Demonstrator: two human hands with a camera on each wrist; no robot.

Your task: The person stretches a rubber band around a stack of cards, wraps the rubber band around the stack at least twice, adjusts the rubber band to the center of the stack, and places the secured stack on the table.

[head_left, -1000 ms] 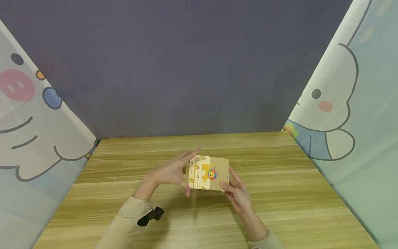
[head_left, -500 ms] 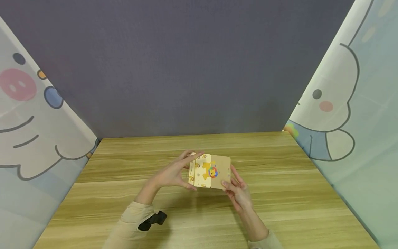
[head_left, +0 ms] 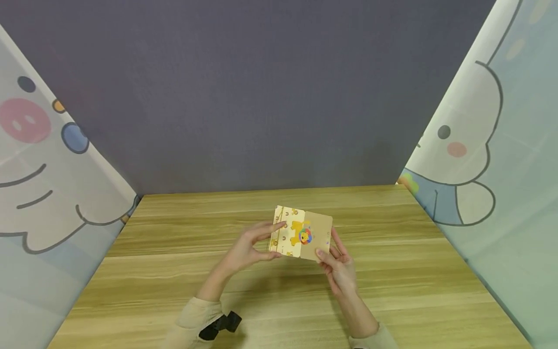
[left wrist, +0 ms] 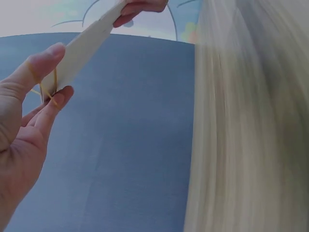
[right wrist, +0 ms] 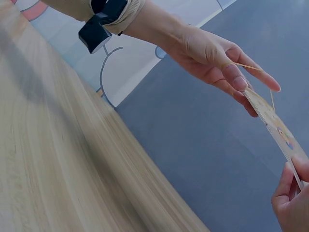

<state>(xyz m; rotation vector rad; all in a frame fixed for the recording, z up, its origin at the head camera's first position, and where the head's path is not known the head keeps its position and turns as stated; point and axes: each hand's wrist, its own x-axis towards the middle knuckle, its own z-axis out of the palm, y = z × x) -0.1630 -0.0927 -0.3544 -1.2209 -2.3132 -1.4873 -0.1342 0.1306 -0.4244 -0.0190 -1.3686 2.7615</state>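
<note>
Above the table a small notebook (head_left: 319, 232) is held tilted, its cover half cream, half brown, with a yellow lion print. My right hand (head_left: 341, 272) pinches its right end, thumb on the cover and fingers behind. At the other end is my left hand (head_left: 244, 249), index finger across the cover and thumb at the lower edge. A thin yellowish rubber band (left wrist: 54, 79) is looped round the left thumb and a finger, stretched at the notebook's end. In the right wrist view the band (right wrist: 248, 65) runs taut from the left hand to the notebook.
Beneath the hands is a wood-grain table (head_left: 174, 271). A dark grey panel (head_left: 270, 97) rises behind it, with cartoon-print cloths (head_left: 471, 135) at both sides. A black wrist camera (head_left: 220, 325) sits on the left sleeve.
The notebook and both hands have moved right, and the notebook has turned clockwise. The left hand has drawn its spread thumb and fingers closer together and farther over the notebook's left end.
</note>
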